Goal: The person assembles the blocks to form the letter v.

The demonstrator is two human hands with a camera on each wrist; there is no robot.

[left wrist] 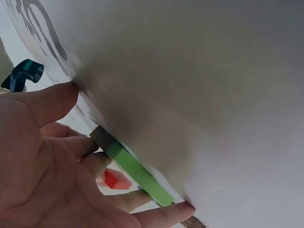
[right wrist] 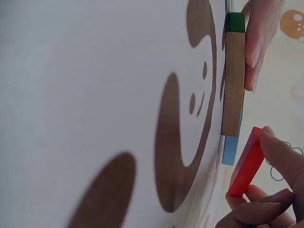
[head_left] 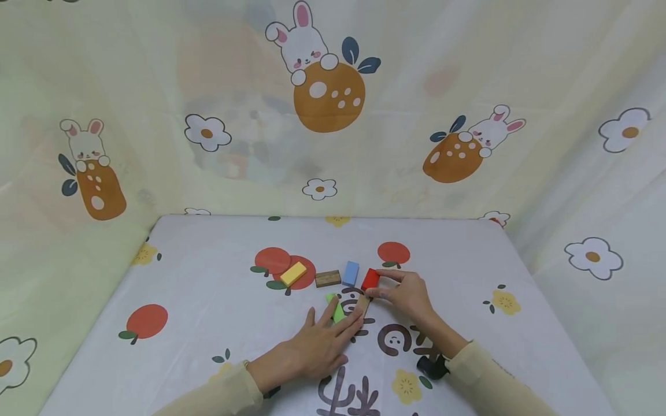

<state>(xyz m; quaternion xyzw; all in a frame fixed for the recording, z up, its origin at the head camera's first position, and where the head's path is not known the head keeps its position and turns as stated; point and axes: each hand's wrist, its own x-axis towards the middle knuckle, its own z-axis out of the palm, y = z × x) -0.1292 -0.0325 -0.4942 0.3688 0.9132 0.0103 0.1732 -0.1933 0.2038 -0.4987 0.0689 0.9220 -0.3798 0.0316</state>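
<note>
My right hand [head_left: 411,294] pinches a red block [head_left: 370,279] between thumb and fingers; in the right wrist view this red block [right wrist: 247,166] is tilted. My left hand [head_left: 319,346] lies with spread, straight fingers over a green block [head_left: 338,312] and a plain wood block [head_left: 363,304]. The left wrist view shows the green block [left wrist: 140,173] beside these fingers, low on the table. Side by side beyond the hands lie a blue block [head_left: 350,274], a dark brown block [head_left: 328,278] and a yellow block [head_left: 293,274].
A white cloth [head_left: 208,335] printed with fruit, flowers and brown lettering covers the table. Behind it and at both sides hang curtains [head_left: 250,173] with rabbit prints. A black wrist device [head_left: 433,367] sits by the right sleeve.
</note>
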